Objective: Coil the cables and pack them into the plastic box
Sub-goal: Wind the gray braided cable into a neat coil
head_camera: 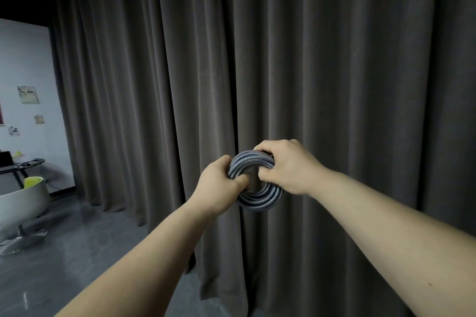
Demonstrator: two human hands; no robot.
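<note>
Head view: both hands hold the cable (257,183), wound in a ring. Left hand (219,185) grips at 9 o'clock, right hand (288,165) at 1 o'clock. Coiling looks done; next it needs the box, not seen.

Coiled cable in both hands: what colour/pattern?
Coiled cable: grey braided sheath, lighter and darker strands woven together. Only the head view shows it.
</note>
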